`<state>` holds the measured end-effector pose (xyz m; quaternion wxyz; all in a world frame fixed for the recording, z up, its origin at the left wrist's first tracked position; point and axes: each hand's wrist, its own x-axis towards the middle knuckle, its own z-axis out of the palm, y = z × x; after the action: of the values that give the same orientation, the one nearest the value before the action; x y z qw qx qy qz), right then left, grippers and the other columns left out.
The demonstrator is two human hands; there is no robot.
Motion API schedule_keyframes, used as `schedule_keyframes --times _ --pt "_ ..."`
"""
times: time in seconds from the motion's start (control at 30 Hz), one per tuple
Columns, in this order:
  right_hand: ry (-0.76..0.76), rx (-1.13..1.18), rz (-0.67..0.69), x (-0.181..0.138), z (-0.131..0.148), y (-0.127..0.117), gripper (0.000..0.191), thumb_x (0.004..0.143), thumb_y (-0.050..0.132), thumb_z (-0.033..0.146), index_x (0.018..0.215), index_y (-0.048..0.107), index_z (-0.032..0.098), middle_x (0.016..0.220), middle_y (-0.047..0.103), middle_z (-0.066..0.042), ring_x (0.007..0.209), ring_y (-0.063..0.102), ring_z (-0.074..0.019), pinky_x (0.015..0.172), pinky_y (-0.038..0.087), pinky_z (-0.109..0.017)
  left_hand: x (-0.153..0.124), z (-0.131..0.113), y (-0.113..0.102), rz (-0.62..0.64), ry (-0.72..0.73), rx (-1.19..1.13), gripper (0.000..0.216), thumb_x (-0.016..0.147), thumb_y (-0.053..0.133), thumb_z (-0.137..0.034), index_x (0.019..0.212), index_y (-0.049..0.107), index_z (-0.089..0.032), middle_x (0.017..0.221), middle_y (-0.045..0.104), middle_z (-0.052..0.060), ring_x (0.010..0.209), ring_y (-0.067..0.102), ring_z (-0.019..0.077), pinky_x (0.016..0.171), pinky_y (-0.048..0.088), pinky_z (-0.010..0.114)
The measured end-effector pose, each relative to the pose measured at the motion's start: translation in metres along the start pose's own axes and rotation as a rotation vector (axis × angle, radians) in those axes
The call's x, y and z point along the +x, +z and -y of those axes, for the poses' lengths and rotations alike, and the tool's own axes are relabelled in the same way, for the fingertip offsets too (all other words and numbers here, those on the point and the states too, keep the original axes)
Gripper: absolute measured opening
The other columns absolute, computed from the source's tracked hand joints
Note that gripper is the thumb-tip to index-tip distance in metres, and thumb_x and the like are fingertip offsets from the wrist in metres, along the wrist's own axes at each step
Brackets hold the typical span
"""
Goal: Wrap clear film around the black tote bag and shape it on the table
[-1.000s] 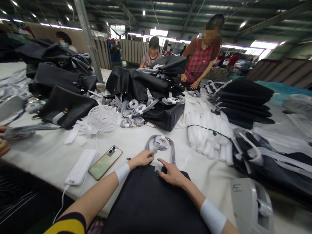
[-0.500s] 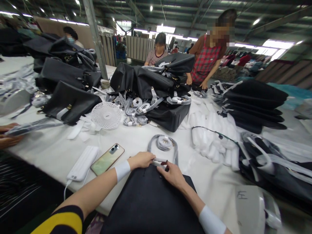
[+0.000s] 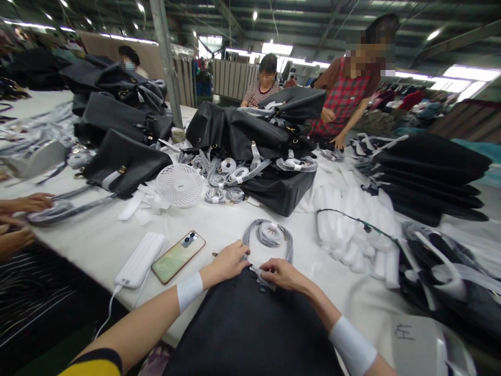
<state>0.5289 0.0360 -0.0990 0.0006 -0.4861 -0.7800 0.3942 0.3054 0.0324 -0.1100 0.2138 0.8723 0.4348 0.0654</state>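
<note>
Both hands have closed in since a moment ago: left hand (image 3: pixel 229 261) and right hand (image 3: pixel 282 273) pinch a small wrapping strip (image 3: pixel 261 275) (flimsy, best held by its edges) at the black bag (image 3: pixel 250 329)'s top edge; beyond, the wrapped strap (image 3: pixel 270 234).

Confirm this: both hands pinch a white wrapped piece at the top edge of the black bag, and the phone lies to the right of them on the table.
Not quite. The head view shows the phone left of the left hand and right hand, beside the white power bank. Both hands do pinch the white wrapped piece at the black bag.
</note>
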Motion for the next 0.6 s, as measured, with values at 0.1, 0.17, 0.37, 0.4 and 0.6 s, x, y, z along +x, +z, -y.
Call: schedule_keyframes --times 0.1,0.17,0.37,0.4,0.6 --pt "0.035 -0.031 0.018 -0.001 -0.002 -0.006 0.013 0.074 0.069 0.030 0.081 0.072 0.019 0.077 0.068 0.001 0.067 0.056 -0.0142 0.061 0.037 -0.024 -0.006 -0.009 0.004 0.035 0.033 0.028 0.021 0.090 0.053 -0.035 0.098 0.064 -0.019 0.098 0.063 0.009 0.097 0.061 0.0257 0.087 0.049 0.038" --pt "0.080 -0.069 -0.016 0.000 -0.001 -0.008 0.010 0.076 0.066 0.027 0.080 0.071 0.018 0.074 0.068 -0.001 0.067 0.056 -0.0153 0.060 0.036 -0.025 -0.006 -0.015 0.009 0.052 0.038 0.047 0.022 0.088 0.055 -0.036 0.098 0.065 -0.018 0.099 0.063 0.012 0.095 0.061 0.0299 0.083 0.049 0.043" --pt "0.132 -0.128 -0.190 0.017 0.015 -0.004 0.011 0.084 0.058 0.026 0.086 0.066 0.018 0.081 0.069 -0.007 0.080 0.059 -0.0204 0.068 0.037 -0.028 0.000 -0.018 0.015 0.054 0.019 0.027 0.019 0.083 0.063 -0.035 0.091 0.064 -0.018 0.098 0.062 0.011 0.094 0.061 0.0311 0.079 0.049 0.043" --pt "0.133 -0.116 -0.219 0.022 0.017 -0.002 0.013 0.085 0.056 0.027 0.086 0.065 0.017 0.082 0.069 -0.007 0.081 0.059 -0.0206 0.069 0.037 -0.028 0.000 -0.017 0.014 0.047 0.020 0.013 0.017 0.082 0.065 -0.033 0.092 0.063 -0.019 0.097 0.062 0.009 0.094 0.061 0.0286 0.079 0.048 0.040" --pt "0.161 0.046 -0.200 0.039 0.021 0.015 0.022 0.089 0.047 0.026 0.090 0.064 0.014 0.069 0.064 -0.002 0.064 0.056 -0.0146 0.059 0.040 -0.024 -0.009 -0.023 0.015 -0.024 0.035 -0.025 0.011 0.086 0.060 -0.027 0.095 0.060 -0.021 0.104 0.060 0.005 0.102 0.057 0.0229 0.087 0.043 0.037"
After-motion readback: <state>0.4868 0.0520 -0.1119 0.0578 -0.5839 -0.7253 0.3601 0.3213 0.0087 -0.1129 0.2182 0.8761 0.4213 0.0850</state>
